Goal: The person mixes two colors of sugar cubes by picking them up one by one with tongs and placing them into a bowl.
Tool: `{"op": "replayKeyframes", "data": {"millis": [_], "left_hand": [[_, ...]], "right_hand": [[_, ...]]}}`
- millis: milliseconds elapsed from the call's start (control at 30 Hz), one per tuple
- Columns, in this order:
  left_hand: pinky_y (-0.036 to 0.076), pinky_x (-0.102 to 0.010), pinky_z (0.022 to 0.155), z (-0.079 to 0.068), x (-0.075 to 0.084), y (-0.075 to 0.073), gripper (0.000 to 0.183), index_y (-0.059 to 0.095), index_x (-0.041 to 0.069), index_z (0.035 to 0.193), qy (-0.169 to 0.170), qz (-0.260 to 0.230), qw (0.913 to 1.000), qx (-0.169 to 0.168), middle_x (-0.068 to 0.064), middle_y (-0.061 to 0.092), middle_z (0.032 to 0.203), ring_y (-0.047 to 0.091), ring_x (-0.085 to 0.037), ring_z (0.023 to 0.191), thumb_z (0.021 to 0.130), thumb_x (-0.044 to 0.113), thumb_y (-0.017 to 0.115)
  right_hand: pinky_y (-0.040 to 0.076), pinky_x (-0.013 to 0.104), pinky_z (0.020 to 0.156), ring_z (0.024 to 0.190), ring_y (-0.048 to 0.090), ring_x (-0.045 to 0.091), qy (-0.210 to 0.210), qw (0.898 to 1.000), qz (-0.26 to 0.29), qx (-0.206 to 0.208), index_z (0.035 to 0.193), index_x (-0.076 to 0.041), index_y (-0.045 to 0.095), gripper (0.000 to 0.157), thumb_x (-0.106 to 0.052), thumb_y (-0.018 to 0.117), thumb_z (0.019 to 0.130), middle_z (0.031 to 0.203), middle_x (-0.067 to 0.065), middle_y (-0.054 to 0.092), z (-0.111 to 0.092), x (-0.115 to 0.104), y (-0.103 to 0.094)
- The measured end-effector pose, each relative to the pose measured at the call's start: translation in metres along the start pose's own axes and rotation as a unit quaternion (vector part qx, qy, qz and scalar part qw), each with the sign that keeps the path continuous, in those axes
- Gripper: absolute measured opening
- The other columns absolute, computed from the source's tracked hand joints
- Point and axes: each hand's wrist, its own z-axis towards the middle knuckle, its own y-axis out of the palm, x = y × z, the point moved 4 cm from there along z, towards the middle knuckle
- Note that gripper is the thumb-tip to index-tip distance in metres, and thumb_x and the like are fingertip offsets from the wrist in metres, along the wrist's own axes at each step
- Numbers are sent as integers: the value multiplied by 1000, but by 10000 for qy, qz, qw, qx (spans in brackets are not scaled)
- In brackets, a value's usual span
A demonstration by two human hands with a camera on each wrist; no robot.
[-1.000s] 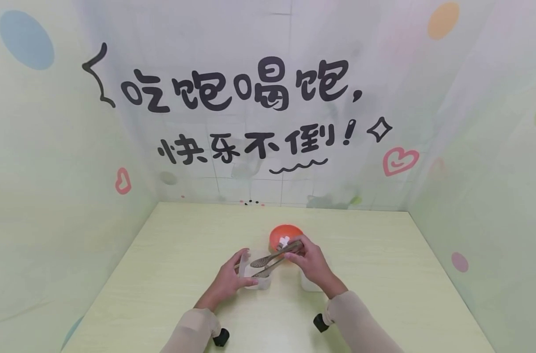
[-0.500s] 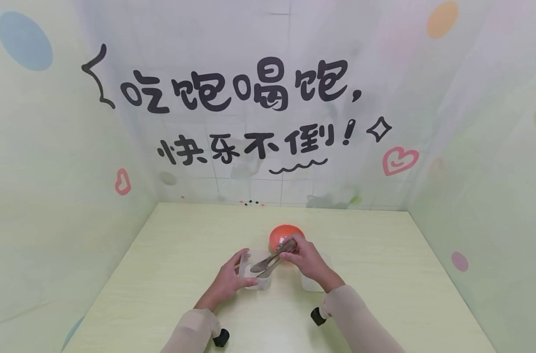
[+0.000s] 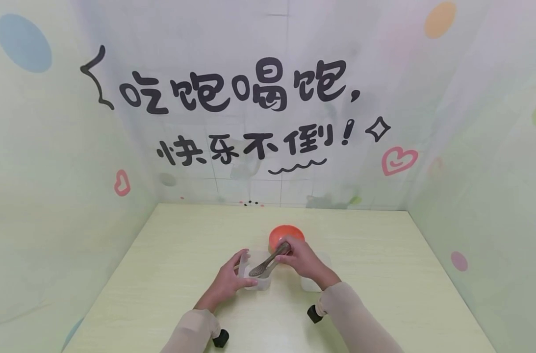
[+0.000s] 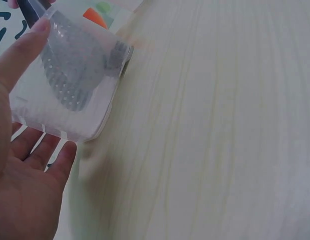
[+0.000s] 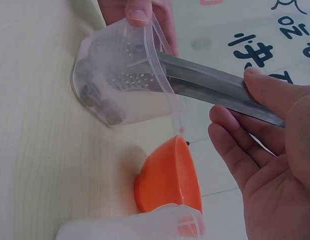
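My left hand (image 3: 227,282) grips a clear plastic container (image 3: 262,284) by its sides, thumb at the near side and fingers round the far side. In my right hand (image 3: 306,260) are grey metal tongs (image 5: 210,82), pinched between thumb and fingers. The perforated heads of the tongs reach down inside the container, and their arms lie close together. Through the container's wall (image 5: 144,107) in the right wrist view, several dark greyish pieces (image 5: 92,95) show at the bottom. Whether the tongs hold a piece I cannot tell.
Just behind my right hand stands an orange bowl (image 3: 290,230); its inside is mostly hidden. A second clear container (image 3: 311,284) sits partly under my right wrist. The pale wooden table (image 3: 197,235) ends at printed curtain walls (image 3: 268,186) on the back and sides.
The tongs' arms have come together from a spread position. My right hand has moved slightly left, covering the white pieces earlier visible in the bowl. My left hand and its container stay put.
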Motion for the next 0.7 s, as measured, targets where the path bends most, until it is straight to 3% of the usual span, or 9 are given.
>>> {"op": "replayKeyframes", "data": {"millis": [500,700], "left_hand": [[38,-48,107,1,-1,0,98,35,13,150,-78,29,10000,15,-13,39,149,39,-36,134,69,25,89],[40,-49,106,0,0,1,99,36,15,150,-123,27,9999,35,-14,40,149,42,-39,132,67,25,90]], "right_hand": [[53,28,66,76,59,14,137,9994,-133,286,97,-8,65,16,-9,75,85,83,-4,66,-5,2,3],[53,27,66,76,59,14,113,9998,0,192,100,-7,64,16,-8,73,86,84,-2,67,-4,4,0]]}}
